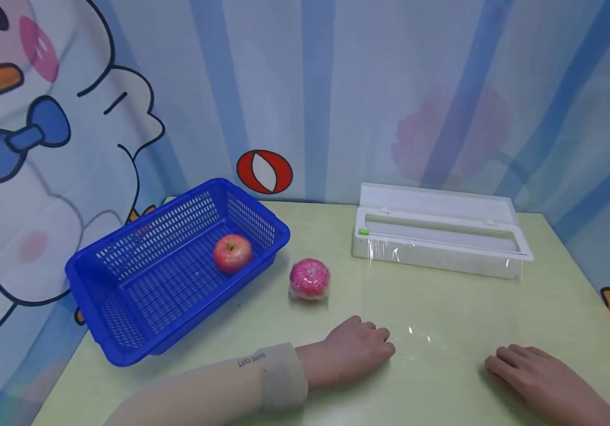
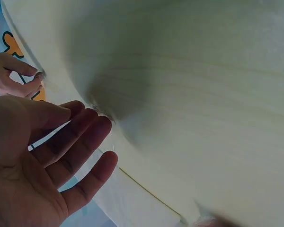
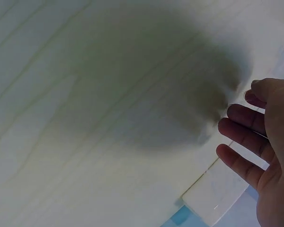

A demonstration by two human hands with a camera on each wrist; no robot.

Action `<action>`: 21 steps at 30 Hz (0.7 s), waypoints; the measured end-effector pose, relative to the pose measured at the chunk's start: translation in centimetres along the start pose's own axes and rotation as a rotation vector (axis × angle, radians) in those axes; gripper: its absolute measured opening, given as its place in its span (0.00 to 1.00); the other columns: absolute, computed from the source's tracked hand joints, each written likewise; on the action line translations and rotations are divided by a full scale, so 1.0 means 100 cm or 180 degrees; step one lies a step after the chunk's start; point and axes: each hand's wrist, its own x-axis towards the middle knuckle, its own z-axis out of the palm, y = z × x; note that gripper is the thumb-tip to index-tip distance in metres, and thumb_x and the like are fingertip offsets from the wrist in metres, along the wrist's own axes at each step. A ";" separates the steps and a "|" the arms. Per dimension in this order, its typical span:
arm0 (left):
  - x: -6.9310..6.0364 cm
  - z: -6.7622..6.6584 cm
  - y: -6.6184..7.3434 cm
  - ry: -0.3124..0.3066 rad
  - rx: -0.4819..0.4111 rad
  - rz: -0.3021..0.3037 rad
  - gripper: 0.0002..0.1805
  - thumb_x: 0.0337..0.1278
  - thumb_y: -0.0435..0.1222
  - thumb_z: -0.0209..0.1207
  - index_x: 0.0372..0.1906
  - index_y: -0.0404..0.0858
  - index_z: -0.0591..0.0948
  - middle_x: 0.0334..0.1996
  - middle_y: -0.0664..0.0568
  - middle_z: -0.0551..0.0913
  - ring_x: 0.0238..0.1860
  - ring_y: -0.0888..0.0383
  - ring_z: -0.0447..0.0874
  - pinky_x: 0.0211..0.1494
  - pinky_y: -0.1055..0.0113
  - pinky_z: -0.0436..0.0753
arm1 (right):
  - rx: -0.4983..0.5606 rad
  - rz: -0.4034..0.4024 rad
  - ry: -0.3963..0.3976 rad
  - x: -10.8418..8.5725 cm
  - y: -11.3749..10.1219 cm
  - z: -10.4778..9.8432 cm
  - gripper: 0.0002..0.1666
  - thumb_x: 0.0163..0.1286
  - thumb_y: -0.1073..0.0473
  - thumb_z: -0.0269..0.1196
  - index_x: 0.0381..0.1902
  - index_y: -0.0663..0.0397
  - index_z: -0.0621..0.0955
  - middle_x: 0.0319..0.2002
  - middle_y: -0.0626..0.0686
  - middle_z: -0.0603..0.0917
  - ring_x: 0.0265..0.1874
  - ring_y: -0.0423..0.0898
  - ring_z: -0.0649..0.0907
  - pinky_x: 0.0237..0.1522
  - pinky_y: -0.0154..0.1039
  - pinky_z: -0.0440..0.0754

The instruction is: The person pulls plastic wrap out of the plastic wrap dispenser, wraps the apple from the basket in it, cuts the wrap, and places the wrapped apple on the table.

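Note:
A sheet of clear plastic wrap (image 1: 411, 339) stretches from the front of a white cling film dispenser (image 1: 435, 260) toward both hands, lying low over the table. My left hand (image 1: 348, 353) pinches its left side between thumb and index finger; the other fingers spread loosely in the left wrist view. On the right, my right hand (image 1: 544, 378) pinches the opposite side, thumb against index finger in the right wrist view. The dispenser's lid stands raised at the back. Beyond my left hand sits a film-wrapped pink-red round fruit (image 1: 310, 279), apart from it.
A blue plastic basket (image 1: 177, 322) stands at the left of the pale table (image 1: 427, 402), with one red apple (image 1: 232, 253) inside. A green slider (image 1: 364, 231) shows on the dispenser's left end. A cartoon-printed curtain (image 1: 358, 89) hangs behind the table.

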 end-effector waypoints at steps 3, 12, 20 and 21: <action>-0.001 0.000 -0.001 -0.0018 0.0018 0.0032 0.09 0.75 0.39 0.62 0.43 0.59 0.89 0.37 0.64 0.83 0.33 0.66 0.79 0.30 0.72 0.71 | 0.0068 0.0148 -0.0042 -0.001 -0.002 0.001 0.34 0.64 0.26 0.69 0.55 0.43 0.85 0.38 0.32 0.78 0.33 0.34 0.76 0.39 0.44 0.87; -0.007 -0.004 -0.009 -0.0227 -0.0171 0.0092 0.11 0.76 0.38 0.62 0.46 0.60 0.90 0.37 0.64 0.81 0.33 0.67 0.76 0.31 0.73 0.72 | 0.0266 0.0372 -0.0449 -0.008 -0.001 0.003 0.17 0.69 0.42 0.73 0.49 0.41 0.89 0.38 0.35 0.82 0.33 0.36 0.77 0.40 0.43 0.87; -0.010 0.000 -0.020 -0.0280 -0.0624 0.0000 0.10 0.79 0.41 0.58 0.48 0.56 0.89 0.39 0.63 0.83 0.36 0.66 0.79 0.35 0.73 0.74 | 0.0307 0.0502 -0.0562 -0.017 0.006 0.002 0.16 0.67 0.38 0.72 0.44 0.39 0.89 0.39 0.35 0.83 0.35 0.39 0.83 0.41 0.41 0.87; -0.010 0.000 -0.021 -0.0299 -0.0671 -0.0007 0.09 0.79 0.41 0.58 0.48 0.55 0.89 0.39 0.63 0.84 0.37 0.66 0.79 0.36 0.72 0.75 | 0.0313 0.0517 -0.0506 -0.017 0.007 0.001 0.11 0.67 0.44 0.74 0.43 0.38 0.89 0.38 0.35 0.83 0.34 0.38 0.82 0.40 0.41 0.88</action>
